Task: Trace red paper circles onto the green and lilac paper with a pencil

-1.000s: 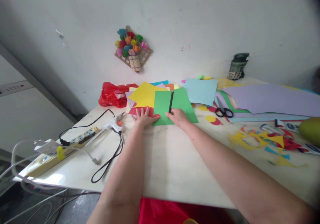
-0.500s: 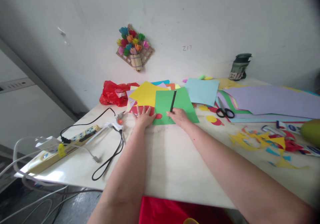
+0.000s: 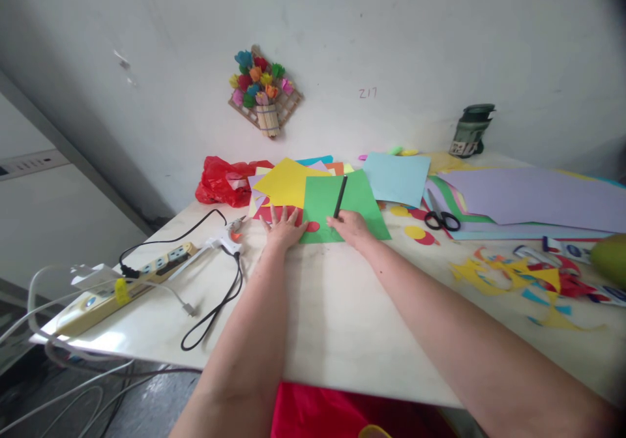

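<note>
A black pen [image 3: 341, 197] stands nearly upright in my right hand [image 3: 351, 226], its lower end over a green sheet of paper [image 3: 362, 197]. The fingers are closed round the pen; its tip is hidden by them. My left hand [image 3: 283, 231] lies with fingers spread on a red sheet [image 3: 264, 214], the thumb reaching to the green sheet's left edge. Beside that thumb, a small red paper circle [image 3: 313, 227] rests on the green sheet. Behind my hands lies a yellow sheet [image 3: 283, 184], and a light blue sheet [image 3: 397, 176] is to the right.
Scissors [image 3: 442, 220] lie on the right, near yellow paper circles [image 3: 415, 232], purple sheets [image 3: 533, 197] and paper scraps [image 3: 513, 278]. A glue gun [image 3: 227, 239] with its cord and a power strip [image 3: 127, 288] occupy the left. A dark green bottle [image 3: 472, 131] stands at the back.
Both hands and the pen keep nearly the same places on the papers. The whole view has shifted very slightly.
</note>
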Motion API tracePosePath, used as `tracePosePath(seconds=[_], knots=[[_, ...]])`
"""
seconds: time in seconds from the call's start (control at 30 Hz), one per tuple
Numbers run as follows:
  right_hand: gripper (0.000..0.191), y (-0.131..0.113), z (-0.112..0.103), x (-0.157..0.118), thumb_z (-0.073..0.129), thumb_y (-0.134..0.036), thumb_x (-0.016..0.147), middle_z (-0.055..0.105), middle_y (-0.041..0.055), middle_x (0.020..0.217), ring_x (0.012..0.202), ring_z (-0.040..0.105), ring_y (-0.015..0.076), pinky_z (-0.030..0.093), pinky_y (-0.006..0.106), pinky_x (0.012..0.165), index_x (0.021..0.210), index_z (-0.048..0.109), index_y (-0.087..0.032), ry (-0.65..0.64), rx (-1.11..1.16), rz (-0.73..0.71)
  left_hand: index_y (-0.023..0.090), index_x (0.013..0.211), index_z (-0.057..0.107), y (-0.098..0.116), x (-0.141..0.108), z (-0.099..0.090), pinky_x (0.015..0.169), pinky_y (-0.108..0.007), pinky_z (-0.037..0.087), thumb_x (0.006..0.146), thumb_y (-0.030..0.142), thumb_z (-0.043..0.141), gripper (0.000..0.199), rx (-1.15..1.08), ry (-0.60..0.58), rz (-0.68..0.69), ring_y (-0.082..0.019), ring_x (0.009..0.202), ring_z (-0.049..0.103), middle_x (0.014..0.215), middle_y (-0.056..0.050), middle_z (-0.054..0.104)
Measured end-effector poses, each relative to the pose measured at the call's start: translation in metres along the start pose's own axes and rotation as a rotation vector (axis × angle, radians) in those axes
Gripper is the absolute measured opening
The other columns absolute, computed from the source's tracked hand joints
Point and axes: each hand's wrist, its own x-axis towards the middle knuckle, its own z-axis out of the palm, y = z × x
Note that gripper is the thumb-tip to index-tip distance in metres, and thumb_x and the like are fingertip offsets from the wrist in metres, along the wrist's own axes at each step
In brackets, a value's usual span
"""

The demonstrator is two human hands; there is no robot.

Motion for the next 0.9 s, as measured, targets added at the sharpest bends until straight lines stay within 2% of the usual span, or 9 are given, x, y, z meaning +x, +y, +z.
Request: tracePosePath(seconds=[0.23, 0.43, 0.73, 0.9], knots=[[0.024, -0.0024, -0.0014, -0.0006, 0.049, -0.034, 0.074, 0.065, 0.0042, 0.068, 0.057, 0.054, 0.0110, 0.034, 0.021, 0.052, 0.068, 0.063, -0.016, -0.006, 0.007, 0.005, 0.038, 0.131, 0.020, 0.0008, -0.0009, -0.0003, 0.094, -0.060, -0.006, 0.074, 0.065, 0.018, 0.063, -0.011, -0.003, 0.019, -0.029, 0.125, -0.015, 0.141, 0.007, 0.010], [0.024, 0.0010, 0.0009, 0.0005, 0.049, -0.035, 0.074, 0.065, 0.0040, 0.069, 0.058, 0.055, 0.0107, 0.035, 0.020, 0.053, 0.068, 0.063, -0.016, 0.002, 0.008, -0.016, 0.038, 0.131, 0.022, -0.0029, 0.0026, 0.0031, 0.093, -0.062, -0.006, 0.082, 0.051, 0.014, 0.051, -0.045, 0.012, 0.019, -0.029, 0.125, -0.014, 0.141, 0.009, 0.012], [0.023, 0.0031, 0.0014, 0.0022, 0.049, -0.034, 0.073, 0.066, 0.0045, 0.071, 0.062, 0.057, 0.0120, 0.037, 0.021, 0.055, 0.068, 0.063, -0.016, 0.007, 0.032, -0.013, 0.034, 0.130, 0.027, 0.0002, 0.0036, 0.0034, 0.095, -0.060, -0.005, 0.081, 0.056, 0.016, 0.055, -0.066, 0.132, 0.060, -0.027, 0.127, -0.011, 0.140, 0.006, 0.017], [0.023, 0.0032, 0.0004, 0.0025, 0.050, -0.035, 0.073, 0.066, 0.0045, 0.071, 0.066, 0.058, 0.0125, 0.040, 0.021, 0.058, 0.067, 0.063, -0.017, -0.014, 0.077, -0.014, 0.029, 0.125, 0.039, 0.0007, -0.0003, -0.0037, 0.099, -0.054, -0.001, 0.084, 0.050, 0.017, 0.051, -0.078, 0.247, 0.057, -0.024, 0.128, 0.001, 0.137, 0.003, 0.028]])
